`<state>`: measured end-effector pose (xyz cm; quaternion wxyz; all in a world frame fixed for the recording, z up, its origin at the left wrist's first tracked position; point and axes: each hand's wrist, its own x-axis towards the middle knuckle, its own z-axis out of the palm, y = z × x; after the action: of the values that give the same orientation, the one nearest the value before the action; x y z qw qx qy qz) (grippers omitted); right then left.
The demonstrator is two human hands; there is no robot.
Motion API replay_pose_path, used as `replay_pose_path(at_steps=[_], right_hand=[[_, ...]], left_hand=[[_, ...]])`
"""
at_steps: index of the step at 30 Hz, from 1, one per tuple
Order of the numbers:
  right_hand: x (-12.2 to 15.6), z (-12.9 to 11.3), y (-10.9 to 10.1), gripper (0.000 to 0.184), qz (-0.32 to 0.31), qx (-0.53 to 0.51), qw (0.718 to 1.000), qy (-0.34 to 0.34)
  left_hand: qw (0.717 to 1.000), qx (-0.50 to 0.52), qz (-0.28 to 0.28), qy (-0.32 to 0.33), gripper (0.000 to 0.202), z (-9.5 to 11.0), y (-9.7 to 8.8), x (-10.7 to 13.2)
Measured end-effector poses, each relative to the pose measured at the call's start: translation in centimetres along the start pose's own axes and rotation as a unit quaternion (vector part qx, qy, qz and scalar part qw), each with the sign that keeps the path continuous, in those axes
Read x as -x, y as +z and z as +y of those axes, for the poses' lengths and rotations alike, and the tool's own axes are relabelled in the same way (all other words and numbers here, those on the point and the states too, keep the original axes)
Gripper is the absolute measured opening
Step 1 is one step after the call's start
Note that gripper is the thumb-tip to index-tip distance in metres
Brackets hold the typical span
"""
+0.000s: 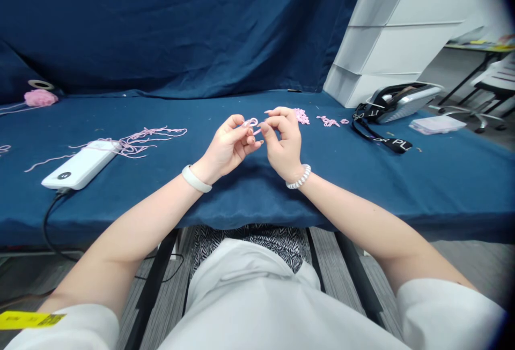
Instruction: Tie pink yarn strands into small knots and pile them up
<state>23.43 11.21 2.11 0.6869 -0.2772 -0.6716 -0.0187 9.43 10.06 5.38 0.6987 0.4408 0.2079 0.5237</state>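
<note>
Between my two hands, a short pink piece of yarn (252, 121) forms a small loop above the table. Thumb and index finger of my left hand (231, 142) pinch the loop's base; a pale band circles that wrist. My right hand (282, 138) is close by on the right, its thumb and fingertips closed on the other part of the yarn. A white coiled band sits on my right wrist. Behind the right hand lies a small pile of pink yarn pieces (301, 116), partly hidden by it. Farther right are a few more pink pieces (329, 121).
Long pink strands (148, 136) lie left, some across a white power bank (82, 165) with a black cable. A pink yarn ball (40, 97) rests far left. To the right are an open case (406, 102), a black strap (384, 140) and a flat clear box (438, 124).
</note>
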Motion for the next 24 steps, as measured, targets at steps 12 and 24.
replay_pose_path(at_steps=[12, 24], right_hand=[[-0.1, 0.1, -0.1, 0.017, -0.024, -0.052, 0.998, 0.013], [-0.8, -1.0, -0.7, 0.034, -0.096, -0.111, 0.985, 0.092]], left_hand=[[0.995, -0.070, -0.076, -0.015, 0.044, -0.1, -0.6, -0.2], [0.987, -0.141, -0.074, -0.007, 0.047, 0.1, -1.0, -0.4]])
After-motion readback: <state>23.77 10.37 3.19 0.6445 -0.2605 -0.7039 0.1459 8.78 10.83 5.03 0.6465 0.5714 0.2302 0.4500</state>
